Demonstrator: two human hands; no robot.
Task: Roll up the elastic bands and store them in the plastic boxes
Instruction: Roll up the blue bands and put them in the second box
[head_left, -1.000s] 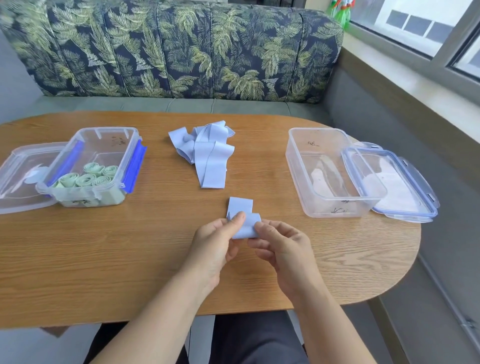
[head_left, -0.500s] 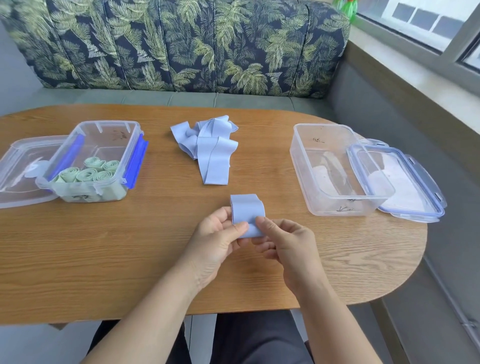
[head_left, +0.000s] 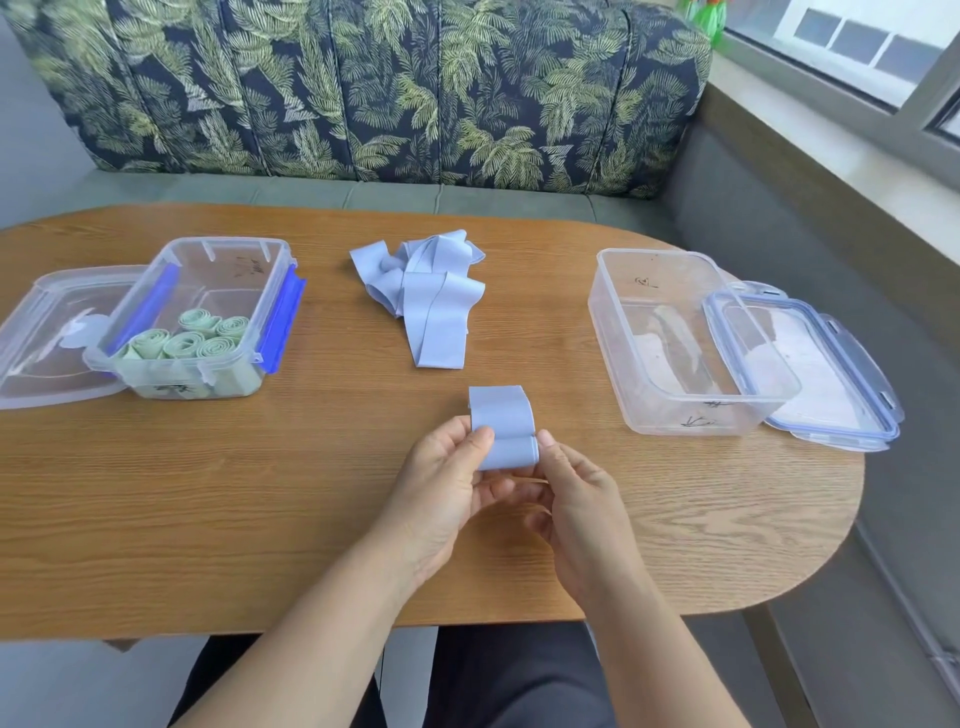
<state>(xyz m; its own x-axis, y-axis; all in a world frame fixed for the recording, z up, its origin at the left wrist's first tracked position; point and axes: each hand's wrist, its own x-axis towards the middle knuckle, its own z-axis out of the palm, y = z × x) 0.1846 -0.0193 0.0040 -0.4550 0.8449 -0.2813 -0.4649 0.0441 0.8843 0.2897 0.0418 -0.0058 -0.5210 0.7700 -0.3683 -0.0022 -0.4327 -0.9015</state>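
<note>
step: rolling one blue band (head_left: 503, 428), mid-roll, held just above the table (head_left: 208, 493), near-centre.
change: a second ago the loose end lay skewed beyond the fingers. Now it's squared up and arches over the roll. The rolled part shows as a clean tube at the near end, and the free tail looks shorter.
left hand (head_left: 441, 483): pinches the roll's left end, thumb on top, fingers underneath.
right hand (head_left: 582, 499): pinches the right end the same way. Hands are close together, only the band's width between the thumbs.
meaning: edges look aligned, so the roll should finish straight. My guess is a couple more turns, then stow.
blue pile (head_left: 426, 306): unrolled bands heaped far-centre, same spot as before, well apart from the hands. Can't read the count.
right box (head_left: 649, 253): clear and open, right of the hands, no rolls inside. Its lid (head_left: 810, 364) is on its right, edges overlapping. Likely home for the blue rolls.
left box (head_left: 228, 243): open, on the left, green rolls (head_left: 192, 340) packed at its near end. Left lid (head_left: 41, 338) is beside it, partly under.
progress: green looks done, no blue stored yet. This would be the first.
risk: elastic will spring open if the pinch slackens in transfer. Hold it until it's wedged against a box wall.
</note>
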